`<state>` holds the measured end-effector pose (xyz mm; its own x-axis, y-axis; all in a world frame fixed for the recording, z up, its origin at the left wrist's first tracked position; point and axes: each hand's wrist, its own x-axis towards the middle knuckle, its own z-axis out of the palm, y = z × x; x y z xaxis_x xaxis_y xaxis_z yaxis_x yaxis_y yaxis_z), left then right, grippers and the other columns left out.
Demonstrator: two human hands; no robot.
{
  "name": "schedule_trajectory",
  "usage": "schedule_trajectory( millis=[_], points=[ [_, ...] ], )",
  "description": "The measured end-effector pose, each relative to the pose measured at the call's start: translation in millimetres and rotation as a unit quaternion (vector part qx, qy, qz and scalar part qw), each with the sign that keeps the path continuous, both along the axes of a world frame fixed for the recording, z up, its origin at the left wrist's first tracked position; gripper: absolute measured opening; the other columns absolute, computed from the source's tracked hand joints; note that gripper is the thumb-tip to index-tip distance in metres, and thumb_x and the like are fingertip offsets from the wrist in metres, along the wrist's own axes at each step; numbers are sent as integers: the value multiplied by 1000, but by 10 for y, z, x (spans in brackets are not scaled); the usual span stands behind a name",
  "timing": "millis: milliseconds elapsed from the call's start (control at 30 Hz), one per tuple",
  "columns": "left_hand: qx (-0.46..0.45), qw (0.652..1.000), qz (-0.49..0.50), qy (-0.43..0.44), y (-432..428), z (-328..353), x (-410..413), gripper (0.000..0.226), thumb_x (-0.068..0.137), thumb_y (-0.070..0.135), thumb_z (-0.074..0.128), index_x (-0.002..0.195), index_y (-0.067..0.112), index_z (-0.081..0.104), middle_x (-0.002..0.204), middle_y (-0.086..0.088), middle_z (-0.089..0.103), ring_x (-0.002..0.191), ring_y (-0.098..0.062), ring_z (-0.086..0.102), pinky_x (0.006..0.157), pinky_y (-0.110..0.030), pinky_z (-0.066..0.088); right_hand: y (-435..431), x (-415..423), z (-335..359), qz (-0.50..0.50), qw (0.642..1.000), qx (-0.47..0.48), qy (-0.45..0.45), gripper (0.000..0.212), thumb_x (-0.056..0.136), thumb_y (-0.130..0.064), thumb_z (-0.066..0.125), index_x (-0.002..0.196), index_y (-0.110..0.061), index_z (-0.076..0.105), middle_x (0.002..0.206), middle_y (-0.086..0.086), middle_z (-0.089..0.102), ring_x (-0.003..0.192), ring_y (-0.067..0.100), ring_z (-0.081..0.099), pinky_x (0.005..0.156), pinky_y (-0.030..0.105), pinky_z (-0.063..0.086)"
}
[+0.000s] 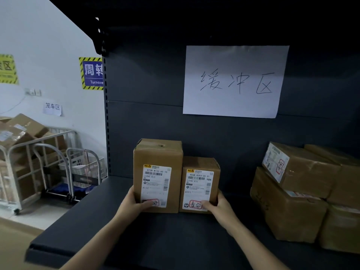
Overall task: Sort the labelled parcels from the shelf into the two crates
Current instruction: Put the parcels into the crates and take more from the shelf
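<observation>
Left hand (134, 204) grips the A132-labelled parcel (158, 155), right hand (220, 207) grips the B393-labelled parcel (200, 164).

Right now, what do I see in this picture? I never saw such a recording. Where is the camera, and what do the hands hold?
No machine here: a person works with bare hands. The camera sits on the person's head and looks forward and down. On the shelf two labelled boxes stand side by side. The left hand grips the tall box at its lower left; the right hand grips the short box at its lower right. At the right more boxes are stacked, and a paper sign hangs behind.
</observation>
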<state>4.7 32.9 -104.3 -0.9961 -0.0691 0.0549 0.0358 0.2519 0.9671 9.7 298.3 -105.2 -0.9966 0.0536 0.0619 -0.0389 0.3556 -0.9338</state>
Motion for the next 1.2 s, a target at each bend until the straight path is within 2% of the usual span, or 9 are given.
schedule_trajectory(
  millis=[100, 167, 300, 467, 633, 733, 867, 1033, 1200],
  points=[
    [53, 998, -7, 15, 53, -3, 13, 59, 71, 7, 76, 121, 17, 47, 105, 4, 66, 98, -17, 64, 92, -38, 51, -21, 12, 11, -3, 1000, -27, 7, 50, 88, -11, 61, 133, -20, 41, 110, -11, 56, 107, 7, 52, 81, 13, 42],
    [74, 996, -25, 41, 45, 45, 62, 52, 69, 16, 79, 114, 23, 53, 102, 4, 70, 95, -17, 68, 84, -35, 54, -6, 38, 47, -9, 999, -34, 26, 47, 89, -16, 61, 131, -24, 42, 107, -14, 58, 104, 5, 57, 73, 11, 43],
    [105, 988, -43, 103, 44, 233, 185, 55, 51, 45, 73, 103, 34, 59, 98, 12, 73, 91, -12, 70, 74, -26, 57, 18, 86, 192, -19, 996, -51, 73, 50, 87, -27, 62, 133, -22, 42, 105, -13, 60, 93, -4, 57, 70, 13, 46],
    [146, 981, -25, 124, 73, 355, 295, 67, 54, 43, 76, 115, 31, 53, 106, 8, 70, 96, -10, 67, 78, -24, 52, -27, 191, 377, -4, 991, -92, 97, 55, 89, -21, 60, 137, -22, 34, 103, -18, 57, 87, -7, 54, 62, 8, 45],
    [158, 979, 3, 129, 46, 397, 431, 46, 79, 20, 72, 120, 26, 53, 106, 8, 68, 91, -9, 65, 72, -20, 50, -84, 302, 436, 37, 990, -90, 99, 58, 91, -21, 57, 142, -24, 28, 104, -20, 53, 87, -10, 50, 68, 7, 41],
    [147, 979, 20, 137, 5, 396, 561, 35, 81, 17, 70, 110, 30, 57, 98, 9, 72, 88, -6, 67, 67, -18, 53, -108, 358, 437, 61, 988, -93, 103, 60, 91, -22, 57, 143, -26, 27, 112, -16, 56, 88, -9, 51, 72, 8, 40],
    [133, 979, 65, 138, -70, 376, 816, 27, 86, 12, 61, 109, 25, 57, 100, 6, 69, 77, 2, 68, 61, -11, 53, -204, 406, 424, 102, 985, -99, 101, 60, 91, -23, 57, 143, -27, 27, 104, -24, 55, 91, -8, 54, 69, 9, 43],
    [93, 976, 137, 138, -302, 365, 1224, 22, 87, 18, 61, 107, 28, 58, 95, 11, 69, 72, 8, 65, 67, -14, 49, -514, 478, 354, 154, 977, -109, 99, 57, 90, -25, 57, 141, -27, 30, 106, -22, 54, 93, -7, 52, 73, 10, 41],
    [88, 970, 185, 134, -647, 396, 1627, 25, 85, 20, 64, 105, 35, 59, 97, 9, 71, 89, -7, 66, 76, -22, 49, -930, 612, 331, 202, 968, -121, 85, 54, 90, -28, 58, 137, -28, 33, 102, -23, 54, 90, -7, 52, 69, 11, 39]
  ],
)
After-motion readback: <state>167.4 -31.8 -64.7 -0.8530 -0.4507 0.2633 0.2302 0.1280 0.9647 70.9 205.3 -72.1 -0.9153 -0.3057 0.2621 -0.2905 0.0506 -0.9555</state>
